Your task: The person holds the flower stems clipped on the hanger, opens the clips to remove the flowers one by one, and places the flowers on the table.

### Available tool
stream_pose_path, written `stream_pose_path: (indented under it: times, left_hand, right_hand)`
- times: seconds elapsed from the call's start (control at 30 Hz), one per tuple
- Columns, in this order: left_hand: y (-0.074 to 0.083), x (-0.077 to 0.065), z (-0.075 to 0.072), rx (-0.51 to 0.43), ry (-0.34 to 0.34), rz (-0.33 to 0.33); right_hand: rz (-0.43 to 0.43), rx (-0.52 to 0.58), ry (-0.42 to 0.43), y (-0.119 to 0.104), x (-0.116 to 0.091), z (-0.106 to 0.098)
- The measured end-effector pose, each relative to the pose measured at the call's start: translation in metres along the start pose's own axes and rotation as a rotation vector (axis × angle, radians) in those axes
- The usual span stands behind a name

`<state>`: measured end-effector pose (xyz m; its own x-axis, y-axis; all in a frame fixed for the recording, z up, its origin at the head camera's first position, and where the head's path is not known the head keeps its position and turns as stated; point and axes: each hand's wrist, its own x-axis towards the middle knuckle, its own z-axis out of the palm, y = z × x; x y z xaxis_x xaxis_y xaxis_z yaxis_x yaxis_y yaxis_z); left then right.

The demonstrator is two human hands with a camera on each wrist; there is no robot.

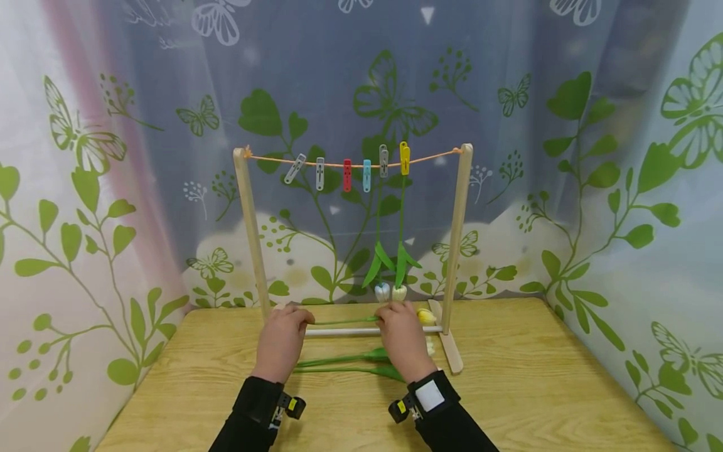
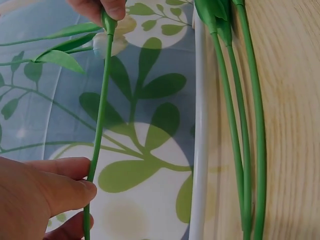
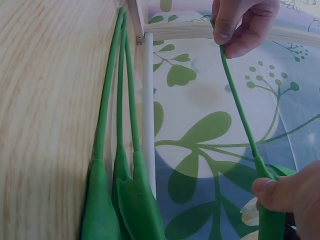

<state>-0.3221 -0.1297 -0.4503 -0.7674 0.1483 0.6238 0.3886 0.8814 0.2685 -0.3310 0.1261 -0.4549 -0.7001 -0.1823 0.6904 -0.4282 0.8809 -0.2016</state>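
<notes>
My left hand (image 1: 282, 339) pinches the lower stem of an artificial tulip (image 2: 100, 115) between thumb and fingers. Higher up the same stem, by the green leaves, my right hand (image 1: 403, 339) grips it. The stem lies roughly level across the frame's lower bar. A yellow bloom (image 1: 426, 317) shows just past my right hand. Two pale tulips hang head down from the orange cord, one from a grey clothespin (image 1: 383, 161), the other from a yellow clothespin (image 1: 404, 158). Several green-stemmed tulips (image 3: 120, 125) lie on the table below my hands, their blooms mostly hidden in the head view.
A wooden frame (image 1: 459, 232) with a white lower rod (image 1: 344, 332) stands on the wooden table (image 1: 508, 389). Left of the hanging tulips, the cord carries a blue clothespin (image 1: 366, 176), a red clothespin (image 1: 347, 175) and two grey ones. A patterned curtain (image 1: 316, 75) surrounds the table.
</notes>
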Motion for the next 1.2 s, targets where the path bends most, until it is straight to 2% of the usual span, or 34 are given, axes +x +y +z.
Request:
stream_pose_path:
  times: [0.37, 0.47, 0.67, 0.93, 1.2]
  left_hand:
    - [-0.005, -0.004, 0.007, 0.034, -0.074, 0.002]
    - [-0.005, -0.004, 0.007, 0.044, -0.112, -0.009]
    - [-0.007, -0.006, 0.01, 0.028, -0.215, -0.05]
    - [-0.011, -0.011, 0.016, -0.009, -0.268, -0.047]
    - [-0.009, -0.012, 0.013, -0.046, -0.323, -0.078]
  right_hand:
    - [-0.019, -0.044, -0.099, -0.001, -0.005, 0.008]
    - [-0.016, -0.042, -0.122, -0.001, -0.006, 0.01]
    - [-0.007, -0.042, -0.184, -0.002, -0.008, 0.012]
    - [-0.005, -0.047, -0.228, -0.001, -0.011, 0.015]
    - [0.01, -0.056, -0.269, -0.002, -0.011, 0.017]
